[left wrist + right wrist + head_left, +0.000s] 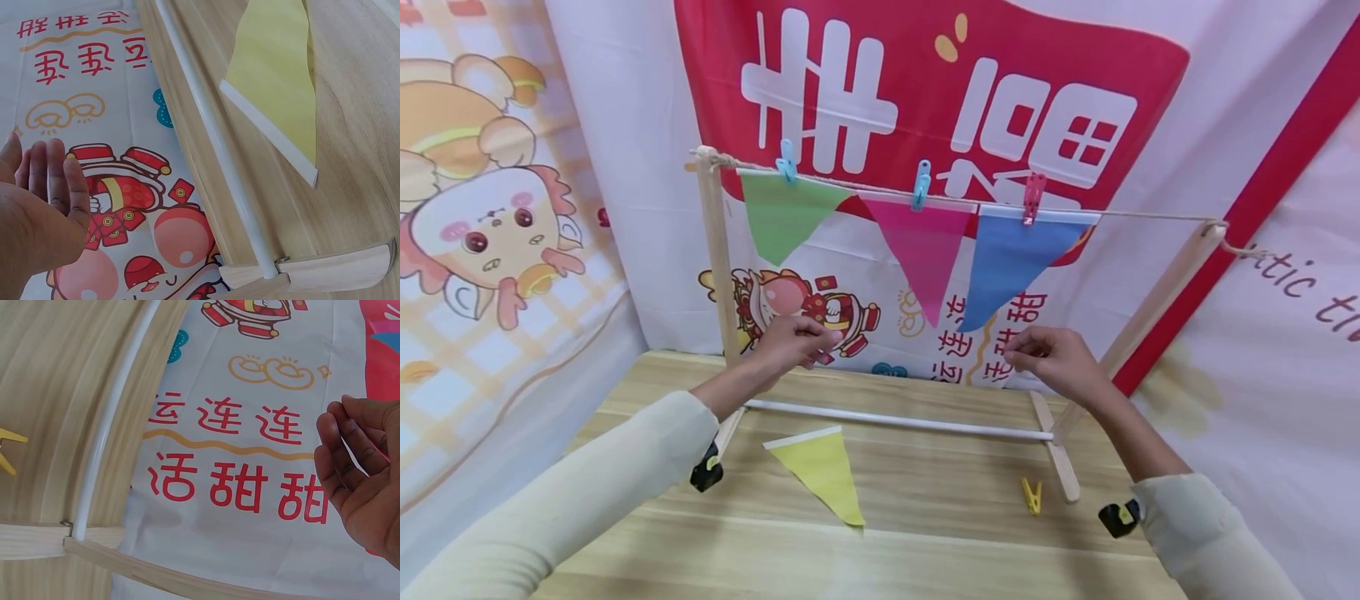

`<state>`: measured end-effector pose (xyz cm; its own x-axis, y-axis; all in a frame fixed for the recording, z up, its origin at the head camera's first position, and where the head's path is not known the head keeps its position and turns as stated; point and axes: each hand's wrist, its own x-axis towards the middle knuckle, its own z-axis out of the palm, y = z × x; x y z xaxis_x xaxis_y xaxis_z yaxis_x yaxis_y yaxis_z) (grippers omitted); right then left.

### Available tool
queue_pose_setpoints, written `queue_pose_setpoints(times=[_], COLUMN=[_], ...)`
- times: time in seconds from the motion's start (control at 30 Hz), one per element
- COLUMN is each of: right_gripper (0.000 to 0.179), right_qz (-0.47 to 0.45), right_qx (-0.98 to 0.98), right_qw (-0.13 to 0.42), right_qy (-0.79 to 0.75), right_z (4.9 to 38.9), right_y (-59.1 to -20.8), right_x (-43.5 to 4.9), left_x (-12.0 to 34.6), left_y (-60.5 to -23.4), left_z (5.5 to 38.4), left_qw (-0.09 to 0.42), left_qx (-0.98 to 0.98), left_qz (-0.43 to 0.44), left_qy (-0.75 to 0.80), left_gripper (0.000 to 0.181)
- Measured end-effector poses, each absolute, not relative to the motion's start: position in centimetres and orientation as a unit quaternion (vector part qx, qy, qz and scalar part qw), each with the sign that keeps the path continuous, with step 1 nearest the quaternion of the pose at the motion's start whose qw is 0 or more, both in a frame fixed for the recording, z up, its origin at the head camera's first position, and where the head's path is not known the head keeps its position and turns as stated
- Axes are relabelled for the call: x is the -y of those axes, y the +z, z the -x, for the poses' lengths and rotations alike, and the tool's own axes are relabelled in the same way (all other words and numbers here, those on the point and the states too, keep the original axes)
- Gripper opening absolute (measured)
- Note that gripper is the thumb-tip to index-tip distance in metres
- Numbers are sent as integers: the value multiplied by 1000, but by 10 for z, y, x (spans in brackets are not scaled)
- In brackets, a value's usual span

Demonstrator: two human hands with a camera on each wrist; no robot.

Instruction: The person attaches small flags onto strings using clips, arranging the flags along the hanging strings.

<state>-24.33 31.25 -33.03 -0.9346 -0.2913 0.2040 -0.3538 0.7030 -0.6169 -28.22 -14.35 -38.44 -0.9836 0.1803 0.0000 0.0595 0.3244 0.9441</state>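
Note:
My left hand (795, 342) hovers below the green pennant (790, 208), its fingers loosely bent around nothing. Below the blue pennant (1018, 258) is my right hand (1048, 354), fingers also loosely bent and holding nothing. A pink pennant (921, 242) hangs between those two flags. Blue clothespins (786, 161) pin the green and pink flags to a string (1142, 215); a red clothespin (1033, 198) pins the blue one. On the table lie a yellow pennant (822, 471) with a white top edge and a yellow clothespin (1031, 496).
The string runs between two wooden posts (718, 258), joined low down by a white rod (887, 419). Flat wooden feet (1060, 467) stand on the wood-grain table (940, 533). A printed cloth backdrop (640, 125) rises right behind the frame.

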Motion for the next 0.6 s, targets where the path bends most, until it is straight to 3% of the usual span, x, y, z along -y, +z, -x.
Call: queue_pose_setpoints(times=[0.6], right_gripper=[14], right_qz=[-157], right_qx=[926], right_qw=[34], right_qy=[343], right_z=[239], right_y=[-334], right_x=[-315], left_x=[148], left_y=[-387], left_z=[279], left_qw=[64], left_qx=[-823], left_qz=[-66], left_qy=[560], left_gripper=[42])
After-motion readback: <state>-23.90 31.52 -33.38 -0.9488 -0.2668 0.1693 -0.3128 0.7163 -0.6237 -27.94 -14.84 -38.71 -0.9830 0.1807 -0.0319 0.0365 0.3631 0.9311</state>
